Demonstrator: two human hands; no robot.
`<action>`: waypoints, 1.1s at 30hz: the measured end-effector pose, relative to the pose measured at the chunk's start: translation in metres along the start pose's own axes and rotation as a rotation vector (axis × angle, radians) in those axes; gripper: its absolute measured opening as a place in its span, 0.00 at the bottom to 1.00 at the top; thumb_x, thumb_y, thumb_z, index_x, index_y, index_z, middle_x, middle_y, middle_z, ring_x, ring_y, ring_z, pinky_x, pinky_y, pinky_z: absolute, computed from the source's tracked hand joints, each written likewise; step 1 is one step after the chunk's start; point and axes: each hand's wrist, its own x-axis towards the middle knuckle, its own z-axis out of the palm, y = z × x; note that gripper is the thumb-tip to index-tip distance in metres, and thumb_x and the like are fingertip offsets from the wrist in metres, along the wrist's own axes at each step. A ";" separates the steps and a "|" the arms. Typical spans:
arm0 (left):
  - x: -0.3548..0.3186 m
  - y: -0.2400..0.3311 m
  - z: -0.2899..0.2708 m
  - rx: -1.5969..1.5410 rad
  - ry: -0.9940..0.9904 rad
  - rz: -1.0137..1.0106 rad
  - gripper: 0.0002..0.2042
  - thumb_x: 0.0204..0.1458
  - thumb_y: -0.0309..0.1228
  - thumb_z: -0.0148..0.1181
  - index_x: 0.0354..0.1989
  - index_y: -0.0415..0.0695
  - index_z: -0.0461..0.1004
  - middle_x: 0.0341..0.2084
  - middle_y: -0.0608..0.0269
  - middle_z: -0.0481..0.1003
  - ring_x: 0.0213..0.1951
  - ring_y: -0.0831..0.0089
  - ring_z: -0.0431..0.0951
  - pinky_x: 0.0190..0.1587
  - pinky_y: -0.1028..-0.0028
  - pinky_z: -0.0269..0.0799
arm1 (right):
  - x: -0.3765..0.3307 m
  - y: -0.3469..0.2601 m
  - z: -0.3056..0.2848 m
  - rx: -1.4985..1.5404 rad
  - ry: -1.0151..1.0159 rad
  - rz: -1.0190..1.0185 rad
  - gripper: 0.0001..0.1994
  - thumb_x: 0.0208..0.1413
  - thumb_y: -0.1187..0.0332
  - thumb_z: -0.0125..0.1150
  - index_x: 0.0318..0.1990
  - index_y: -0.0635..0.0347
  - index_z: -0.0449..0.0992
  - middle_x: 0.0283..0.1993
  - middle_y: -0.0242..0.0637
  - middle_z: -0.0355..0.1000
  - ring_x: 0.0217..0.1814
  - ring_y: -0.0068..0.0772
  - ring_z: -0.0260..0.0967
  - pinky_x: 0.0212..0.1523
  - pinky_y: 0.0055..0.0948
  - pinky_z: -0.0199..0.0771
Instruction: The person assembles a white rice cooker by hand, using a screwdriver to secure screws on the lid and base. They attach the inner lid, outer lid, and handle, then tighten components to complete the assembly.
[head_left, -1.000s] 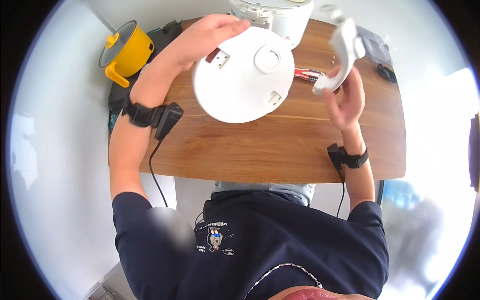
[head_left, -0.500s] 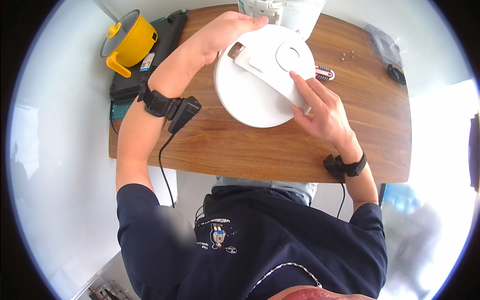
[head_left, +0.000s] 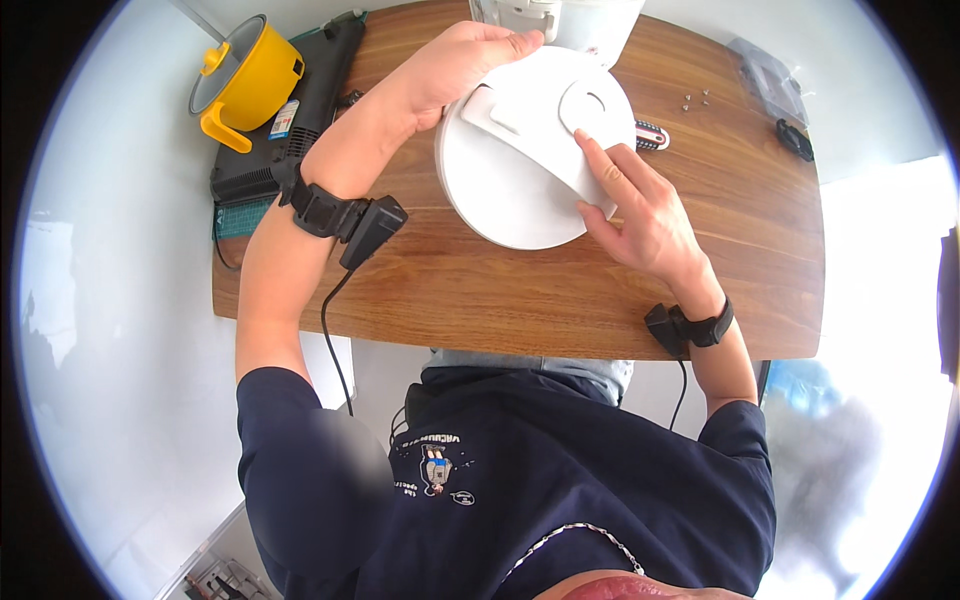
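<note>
A round white lid (head_left: 505,205), like that of a rice cooker, is held up over the wooden table. Across its upper face lies a long white cover panel (head_left: 535,135) with a circular part near its far edge. My left hand (head_left: 465,70) is closed around the lid's far left rim, thumb on top and the other fingers partly hidden beneath. At the panel's right end is my right hand (head_left: 645,205), its fingertips on top and its thumb at the near edge, gripping it. Just beyond the lid stands a white appliance body (head_left: 595,25), cut off by the frame.
A red, white and black tool handle (head_left: 652,135) sticks out from behind the lid. Several small screws (head_left: 688,106) lie to the right, near a clear plastic box (head_left: 768,80) and a black item (head_left: 795,140). At left, a yellow pot (head_left: 262,85) sits on a black device (head_left: 325,75).
The cover panel's left end has come down over the opening that showed brown inside. Both hands keep nearly the same places on the lid and panel.
</note>
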 end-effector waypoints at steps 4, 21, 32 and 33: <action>-0.001 -0.002 0.006 0.026 0.043 -0.008 0.24 0.69 0.49 0.60 0.54 0.37 0.80 0.44 0.59 0.84 0.42 0.78 0.86 0.43 0.77 0.84 | -0.002 -0.002 -0.008 -0.031 -0.044 0.034 0.40 0.48 0.78 0.71 0.73 0.63 0.68 0.42 0.42 0.72 0.38 0.45 0.73 0.41 0.38 0.79; 0.014 -0.010 0.016 -0.118 0.079 -0.113 0.23 0.74 0.43 0.52 0.58 0.31 0.76 0.46 0.55 0.83 0.46 0.69 0.83 0.51 0.68 0.80 | -0.001 -0.006 -0.023 -0.163 -0.103 0.016 0.38 0.49 0.74 0.68 0.73 0.61 0.67 0.41 0.41 0.68 0.37 0.45 0.73 0.40 0.39 0.79; -0.014 -0.001 -0.001 0.039 0.162 0.181 0.22 0.73 0.45 0.55 0.57 0.35 0.79 0.46 0.58 0.83 0.46 0.76 0.83 0.49 0.74 0.80 | -0.015 0.035 0.000 0.106 0.263 0.200 0.56 0.39 0.58 0.89 0.78 0.52 0.61 0.62 0.42 0.68 0.67 0.46 0.68 0.65 0.46 0.76; -0.017 -0.006 -0.007 0.098 0.178 0.256 0.24 0.73 0.47 0.54 0.58 0.36 0.79 0.47 0.59 0.83 0.48 0.78 0.83 0.50 0.75 0.80 | -0.015 0.038 0.001 0.099 0.345 0.237 0.61 0.36 0.53 0.89 0.79 0.53 0.58 0.67 0.43 0.64 0.68 0.46 0.67 0.65 0.45 0.75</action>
